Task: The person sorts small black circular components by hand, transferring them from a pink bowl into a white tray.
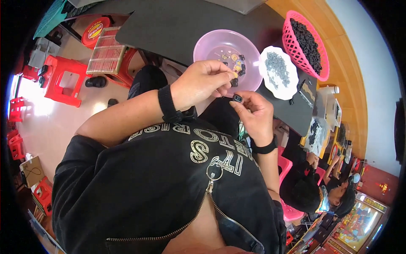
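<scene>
A small black part is pinched between the fingertips of the right hand. Another dark piece is clamped in the left hand, just above it. Both pinches are best kept firm, with the pieces aligned over the pink bowl beyond them.

Black table: pink bowl, white plate, pink basket.

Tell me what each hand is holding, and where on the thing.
The right hand pinches a small dark part by its sides at the fingertips. The left hand holds another small dark piece; its grip point cannot be told.
</scene>
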Tool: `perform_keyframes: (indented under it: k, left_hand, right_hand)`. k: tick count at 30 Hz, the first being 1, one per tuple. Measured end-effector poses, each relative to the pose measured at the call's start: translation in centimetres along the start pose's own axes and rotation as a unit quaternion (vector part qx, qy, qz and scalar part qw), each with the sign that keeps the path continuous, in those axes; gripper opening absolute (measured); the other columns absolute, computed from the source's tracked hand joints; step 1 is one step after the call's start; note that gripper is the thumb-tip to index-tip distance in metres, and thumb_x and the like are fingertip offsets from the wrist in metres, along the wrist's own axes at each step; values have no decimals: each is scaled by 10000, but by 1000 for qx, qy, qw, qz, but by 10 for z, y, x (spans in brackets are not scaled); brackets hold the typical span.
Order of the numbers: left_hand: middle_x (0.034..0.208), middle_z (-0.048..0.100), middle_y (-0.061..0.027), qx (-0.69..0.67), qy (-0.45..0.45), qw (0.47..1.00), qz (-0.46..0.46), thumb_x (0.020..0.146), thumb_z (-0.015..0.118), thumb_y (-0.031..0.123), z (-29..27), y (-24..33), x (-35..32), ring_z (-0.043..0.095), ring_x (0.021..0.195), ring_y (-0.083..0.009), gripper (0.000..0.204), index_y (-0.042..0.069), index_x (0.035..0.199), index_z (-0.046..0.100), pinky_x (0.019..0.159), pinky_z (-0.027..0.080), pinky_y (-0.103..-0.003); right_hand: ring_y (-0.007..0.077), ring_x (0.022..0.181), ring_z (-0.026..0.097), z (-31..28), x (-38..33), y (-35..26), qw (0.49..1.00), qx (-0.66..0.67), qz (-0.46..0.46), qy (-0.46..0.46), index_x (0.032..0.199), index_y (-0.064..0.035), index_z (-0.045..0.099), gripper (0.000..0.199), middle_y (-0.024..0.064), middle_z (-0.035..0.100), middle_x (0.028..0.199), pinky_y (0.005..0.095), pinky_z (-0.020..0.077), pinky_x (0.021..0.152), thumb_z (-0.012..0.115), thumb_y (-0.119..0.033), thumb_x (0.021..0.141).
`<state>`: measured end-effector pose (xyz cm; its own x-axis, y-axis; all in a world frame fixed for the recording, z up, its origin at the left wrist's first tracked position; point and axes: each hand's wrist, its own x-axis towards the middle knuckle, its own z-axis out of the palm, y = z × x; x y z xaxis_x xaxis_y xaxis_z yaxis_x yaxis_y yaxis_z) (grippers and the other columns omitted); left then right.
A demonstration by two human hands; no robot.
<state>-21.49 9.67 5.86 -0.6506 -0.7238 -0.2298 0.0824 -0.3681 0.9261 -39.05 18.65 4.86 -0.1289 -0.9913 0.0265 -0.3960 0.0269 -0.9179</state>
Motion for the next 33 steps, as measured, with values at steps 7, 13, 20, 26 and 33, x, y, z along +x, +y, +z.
perform_keyframes:
  k: [7,13,20,26,33]
  left_hand:
    - [795,587,0,14,-20,1000,-4,911,491,146,3,9,-6,551,712,-59,186,32,1027,580,658,473,-194]
    - [799,604,-18,23,-121,990,67,883,530,107,4,40,-25,556,710,-54,174,25,1028,580,638,458,-179]
    - [886,609,-120,-104,-550,811,171,854,479,21,41,87,-75,598,774,-243,202,-1,1022,589,679,462,-299]
    - [862,600,-138,-173,-601,779,43,726,405,-124,53,111,-77,580,782,-185,301,-58,969,570,661,449,-277]
    - [775,567,-92,-148,-624,765,56,718,450,-86,64,100,-70,532,692,-161,201,-50,889,550,603,428,-269]
  right_hand:
    - [102,748,568,-91,61,-28,906,130,-157,371,1123,77,515,349,76,623,905,221,450,675,618,-57,817]
    - [131,719,583,-65,33,17,949,164,-28,269,1014,56,593,200,105,630,875,223,456,640,584,-35,836]
    - [137,680,575,-90,17,67,897,245,-29,367,994,59,587,167,110,629,838,219,456,610,544,-1,844]
    - [144,732,574,-114,15,100,866,219,-13,450,1041,61,550,208,111,615,868,226,453,662,534,-8,845]
    - [135,721,566,-110,14,107,867,212,1,451,1039,63,555,205,105,614,844,219,451,665,532,-4,847]
